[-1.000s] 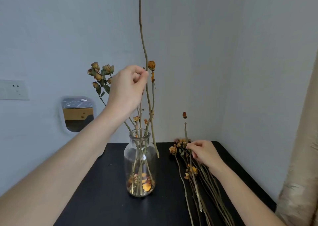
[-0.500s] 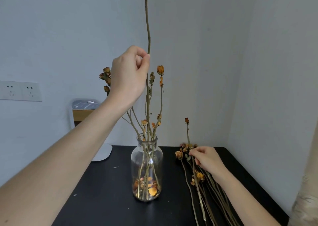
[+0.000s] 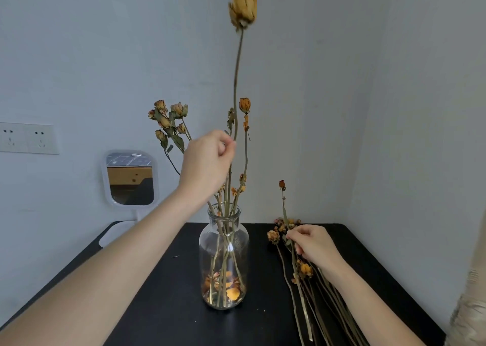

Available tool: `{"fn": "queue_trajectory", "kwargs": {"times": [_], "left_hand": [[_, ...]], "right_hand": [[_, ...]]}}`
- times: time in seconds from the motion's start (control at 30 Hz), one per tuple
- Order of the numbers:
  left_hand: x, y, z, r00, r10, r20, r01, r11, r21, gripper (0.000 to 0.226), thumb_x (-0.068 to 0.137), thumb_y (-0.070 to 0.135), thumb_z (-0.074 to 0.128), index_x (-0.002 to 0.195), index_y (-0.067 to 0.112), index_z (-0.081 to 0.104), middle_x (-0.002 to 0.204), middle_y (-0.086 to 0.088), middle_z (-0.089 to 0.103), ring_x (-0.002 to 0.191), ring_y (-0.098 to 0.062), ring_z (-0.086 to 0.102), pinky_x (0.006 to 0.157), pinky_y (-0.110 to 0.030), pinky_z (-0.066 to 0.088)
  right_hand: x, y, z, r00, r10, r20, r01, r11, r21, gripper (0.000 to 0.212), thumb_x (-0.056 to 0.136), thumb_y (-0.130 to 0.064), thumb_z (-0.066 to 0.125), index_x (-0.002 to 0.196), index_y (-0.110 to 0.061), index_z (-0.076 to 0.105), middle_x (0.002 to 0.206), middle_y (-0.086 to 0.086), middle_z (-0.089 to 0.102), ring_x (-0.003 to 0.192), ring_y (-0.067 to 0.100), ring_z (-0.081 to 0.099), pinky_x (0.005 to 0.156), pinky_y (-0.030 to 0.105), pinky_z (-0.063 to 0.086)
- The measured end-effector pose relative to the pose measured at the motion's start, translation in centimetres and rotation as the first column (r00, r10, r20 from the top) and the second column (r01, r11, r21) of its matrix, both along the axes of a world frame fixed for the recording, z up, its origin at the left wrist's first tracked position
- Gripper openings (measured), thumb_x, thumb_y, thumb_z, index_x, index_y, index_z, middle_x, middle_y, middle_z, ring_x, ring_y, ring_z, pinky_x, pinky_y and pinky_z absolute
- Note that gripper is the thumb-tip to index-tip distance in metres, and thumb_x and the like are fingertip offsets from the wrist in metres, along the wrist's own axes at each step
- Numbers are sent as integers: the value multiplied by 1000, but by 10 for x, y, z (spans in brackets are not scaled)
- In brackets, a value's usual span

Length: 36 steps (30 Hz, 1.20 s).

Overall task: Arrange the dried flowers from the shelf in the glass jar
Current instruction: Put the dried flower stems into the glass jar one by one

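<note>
Surface: black shelf (image 3: pixel 163 306), matte, filling the lower centre of the frame, its back edge against the wall.
Centre: glass jar (image 3: pixel 224 258) stands upright on it, with stems and orange petals inside.
Right: loose dried flowers (image 3: pixel 295 290) lie flat in a bundle, heads toward the back wall, stems running off the lower edge.
Back left corner: white mirror base (image 3: pixel 115 233) rests there.
Left of the jar: a small crumb (image 3: pixel 175 256).

Yellow-orange dried flowers (image 3: pixel 243 7) on olive stems, clear glass jar (image 3: pixel 224 256), black shelf (image 3: pixel 163 306), white-framed mirror (image 3: pixel 130 178).
</note>
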<state>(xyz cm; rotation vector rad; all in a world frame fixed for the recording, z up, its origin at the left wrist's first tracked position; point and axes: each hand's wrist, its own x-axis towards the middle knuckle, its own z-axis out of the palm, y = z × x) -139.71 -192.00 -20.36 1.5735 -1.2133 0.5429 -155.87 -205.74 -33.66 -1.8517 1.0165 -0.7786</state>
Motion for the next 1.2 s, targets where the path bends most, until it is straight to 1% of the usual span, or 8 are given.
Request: {"fn": "queue_trajectory", "kwargs": {"times": [0.23,0.4,0.63,0.8,0.9,0.97,1.1,1.2], "left_hand": [[2,-10,-43,998,-4,-57,21,954,297,13,90,26,57,90,18,66,52,7,60,33,3,50,50,-20,46],[2,-15,-62,1000,4,-31,10,896,443,15,89,22,58,97,14,68,62,6,57,53,-8,57,66,-33,57],[6,-11,-78,1000,-11,-5,11,957,288,18,87,30,61,101,20,65,62,12,55,59,-4,58,74,-25,53],[16,11,-111,991,-135,18,130,977,171,25,81,51,51,66,32,48,41,5,47,47,-8,55,61,-11,44],[27,23,-133,999,29,14,-32,972,234,47,78,65,42,47,29,40,35,6,38,38,-10,46,44,-21,41],[36,25,-141,985,170,-39,-148,933,328,43,77,65,49,56,28,43,43,9,43,43,-7,47,43,-19,33],[51,9,-138,854,-71,-515,302,875,380,44,72,45,72,102,29,45,93,17,53,89,-2,53,68,-16,39],[53,-4,-132,713,-219,-666,542,775,325,47,73,32,75,110,35,46,104,26,52,95,6,50,79,-15,37]], "right_hand": [[3,2,1,1000,5,17,-4,1000,-26,16,91,-25,55,85,-17,68,47,-6,53,37,-2,45,51,16,35],[3,5,2,1000,3,23,-3,1000,-31,16,92,-24,55,87,-16,68,50,-4,53,39,-1,44,51,15,33],[4,9,6,977,-27,211,20,999,34,14,91,-21,56,93,-13,67,57,0,55,53,7,50,57,20,42],[4,19,31,894,16,448,-41,998,46,13,93,-17,52,96,-11,63,59,-1,52,40,-1,46,40,10,37],[3,26,50,829,51,557,-49,999,-20,13,94,-17,50,91,-14,62,57,-4,53,43,0,45,41,11,37],[3,30,59,797,62,601,-22,997,-75,14,94,-18,49,88,-17,62,54,-8,54,44,1,44,41,12,37],[8,36,68,755,70,652,34,989,-146,17,95,-20,48,84,-22,60,52,-11,55,45,1,45,42,12,37],[13,39,67,735,81,673,50,984,-173,17,96,-20,46,84,-22,59,52,-10,55,46,1,46,42,13,38]]}}
